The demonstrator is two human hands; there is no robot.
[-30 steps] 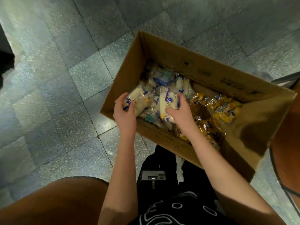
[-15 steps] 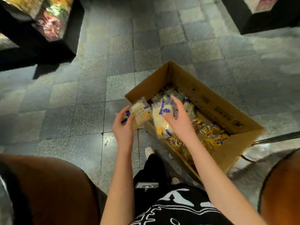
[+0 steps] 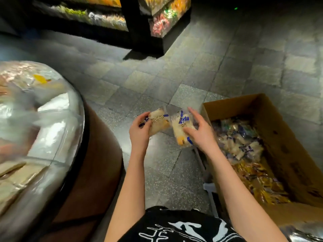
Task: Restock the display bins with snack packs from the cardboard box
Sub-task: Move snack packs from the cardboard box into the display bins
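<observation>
Our left grip [image 3: 139,135] curls round one pale snack pack [image 3: 158,125], and our right grip [image 3: 201,135] holds a second pack [image 3: 180,131] touching it. Both hang above the floor [image 3: 157,95], between the round display bin [image 3: 97,154] and the cardboard box [image 3: 283,137] of packs.

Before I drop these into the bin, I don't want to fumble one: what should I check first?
1. Left hand grips the pale clear-wrapped snack pack with blue lettering: ok.
2. Right hand holds the second pale pack with blue print: ok.
3. Both packs out of the brown cardboard box: ok.
4. Round brown-walled display bin close on the left: ok.
5. Free space in that bin: cannot tell, blurred.
</observation>
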